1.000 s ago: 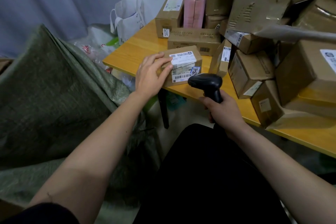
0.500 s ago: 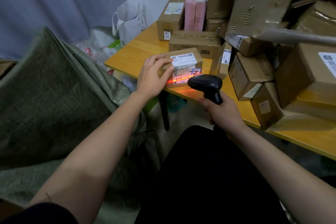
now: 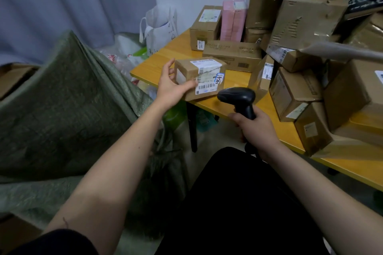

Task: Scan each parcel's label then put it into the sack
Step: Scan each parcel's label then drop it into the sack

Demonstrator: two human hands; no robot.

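While one small cardboard parcel (image 3: 200, 77) sits at the near left corner of the yellow wooden table (image 3: 165, 62), we count one black handheld scanner (image 3: 238, 97) and one green woven sack (image 3: 62, 105) slumped to the left of the table, its coarse cloth creased and folded. Behind and to the right, a heap of well over a dozen brown cardboard boxes (image 3: 306, 16) leans in disorder, many dented and taped, with two pink upright boxes (image 3: 233, 19) among them. One white tote bag (image 3: 159, 27) stands beyond the table's corner.

Our parcel is a plain rectangular box with a white barcode label (image 3: 207, 77) wrapped over its top and front face. Our left hand (image 3: 172, 87) holds it at its left end, thumb laid along the front face, fingers spread behind the far side. Our right hand (image 3: 257, 128) is wrapped firmly round the scanner's grip, the scanner's rounded head just beside the parcel's label.
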